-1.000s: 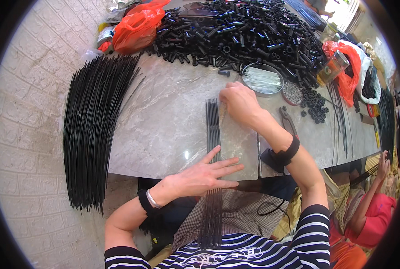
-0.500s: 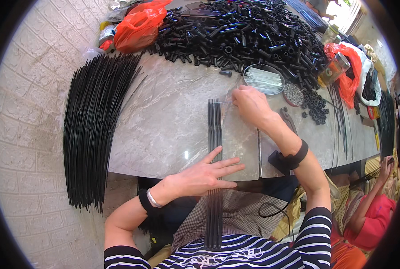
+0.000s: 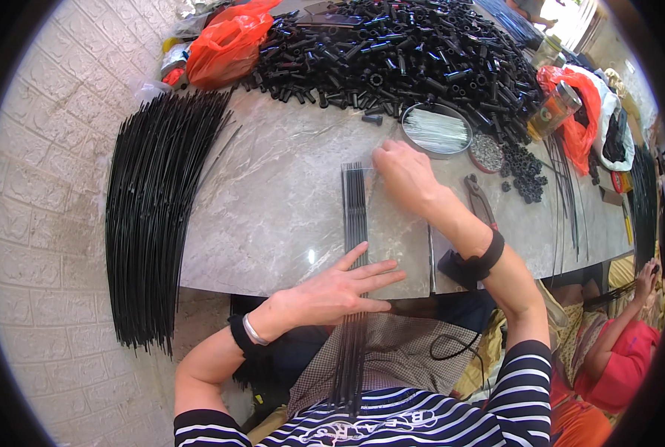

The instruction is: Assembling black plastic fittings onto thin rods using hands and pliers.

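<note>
A row of thin black rods [image 3: 355, 212] lies side by side, running from the tabletop over its front edge toward my lap. My left hand [image 3: 332, 292] rests flat across the rods with its fingers spread, pressing on them. At the rods' far ends, my right hand [image 3: 405, 173] is closed in a pinch on a thin pale pin [image 3: 364, 169], which lies crosswise at the tips. Its fingertips are partly hidden by the hand. A round dish of similar pale pins [image 3: 437, 131] stands just beyond my right hand.
A big bundle of black rods [image 3: 161, 216] lies at left. Black tubular parts [image 3: 392, 56] are heaped at the back. Red-handled pliers [image 3: 480, 200], a small dish of grey bits [image 3: 487, 154], black caps [image 3: 524, 175] and a jar [image 3: 554, 112] are at right. Another person [image 3: 619, 343] sits at far right.
My right hand has shifted left, carrying the pale pin further across the rod tips. The rods' near ends have swung slightly left. My left hand has stayed in place.
</note>
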A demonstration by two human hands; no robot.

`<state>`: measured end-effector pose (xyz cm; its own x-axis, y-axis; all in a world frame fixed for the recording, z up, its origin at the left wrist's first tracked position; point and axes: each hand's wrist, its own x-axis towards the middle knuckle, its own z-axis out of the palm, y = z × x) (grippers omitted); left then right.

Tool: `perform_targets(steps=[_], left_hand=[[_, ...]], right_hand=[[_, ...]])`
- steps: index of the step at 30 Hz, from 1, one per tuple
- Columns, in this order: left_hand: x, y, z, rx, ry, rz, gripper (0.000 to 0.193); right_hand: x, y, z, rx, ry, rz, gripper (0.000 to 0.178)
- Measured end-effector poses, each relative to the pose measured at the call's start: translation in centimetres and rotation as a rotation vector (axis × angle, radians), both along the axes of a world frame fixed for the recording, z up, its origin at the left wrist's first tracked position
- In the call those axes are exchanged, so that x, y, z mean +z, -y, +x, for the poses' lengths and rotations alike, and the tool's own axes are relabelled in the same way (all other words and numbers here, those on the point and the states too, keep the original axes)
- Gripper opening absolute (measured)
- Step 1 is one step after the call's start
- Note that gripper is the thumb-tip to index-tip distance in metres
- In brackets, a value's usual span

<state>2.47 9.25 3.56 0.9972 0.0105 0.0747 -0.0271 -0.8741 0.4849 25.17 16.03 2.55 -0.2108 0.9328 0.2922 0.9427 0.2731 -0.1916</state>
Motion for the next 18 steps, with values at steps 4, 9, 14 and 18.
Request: perform_targets(steps=[4,9,14,18], left_hand=[[0.02,-0.06,-0.13,-0.004,0.0,-0.005,0.039],[-0.15,0.06,-0.13,-0.007,-0.01,0.018,0.038],[0.41,0.81,-0.38,0.103,-0.016,0.136,0.043],[0.11,0.61,-0.16,0.077,-0.027,0.144,0.043]], right_hand=[[0.29,0.32,-0.26,-0.013,-0.095,-0.082,0.01],[0.96,0.07,-0.2,0.008,-0.048,-0.069,0.012],[0.96,0.48,-0.41,-0.013,-0.089,-0.13,0.012],[1.21,0.7,-0.8,-0.038,-0.069,-0.117,0.012]])
